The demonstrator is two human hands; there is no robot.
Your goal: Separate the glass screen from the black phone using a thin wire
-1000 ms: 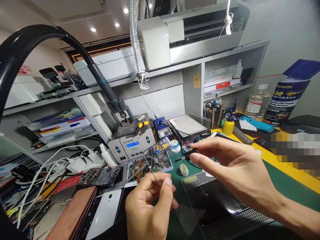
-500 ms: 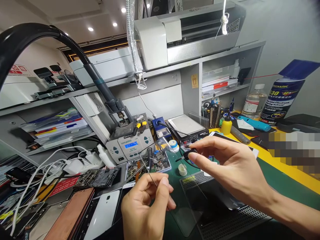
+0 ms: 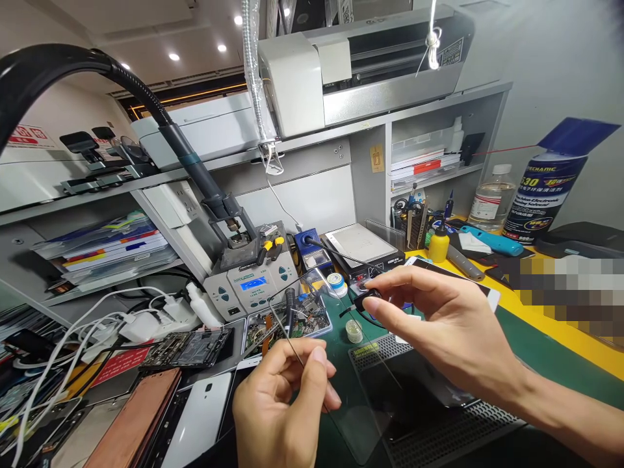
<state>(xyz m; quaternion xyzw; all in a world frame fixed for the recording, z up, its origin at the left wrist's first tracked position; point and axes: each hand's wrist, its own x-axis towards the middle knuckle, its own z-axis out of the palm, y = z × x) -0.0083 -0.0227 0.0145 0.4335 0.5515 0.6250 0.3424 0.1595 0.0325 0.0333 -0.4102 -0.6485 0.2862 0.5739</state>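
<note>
My left hand (image 3: 287,400) pinches the left edge of a clear, thin glass sheet (image 3: 353,416) between thumb and fingers. The sheet is phone-shaped with rounded corners, tilted above the bench. My right hand (image 3: 439,325) holds a small black piece (image 3: 366,300) between thumb and forefinger, close to the sheet's right edge; whether the two touch, I cannot tell. A short dark tip sticks out to its left. Beneath my right hand a black glossy phone-like panel (image 3: 419,383) lies on a dark perforated mat (image 3: 492,419).
Behind the glass lies a tray of circuit boards (image 3: 319,312), near a small round jar (image 3: 354,331) and a white-blue tub (image 3: 336,284). The rework station (image 3: 253,286) stands farther back. Phones, including a white one (image 3: 199,416), lie left. A yellow bottle (image 3: 439,246) and spray can (image 3: 548,188) stand right.
The whole view has shifted slightly to the left. Both hands keep the same grips, and the glass sheet and black piece hold nearly the same position.
</note>
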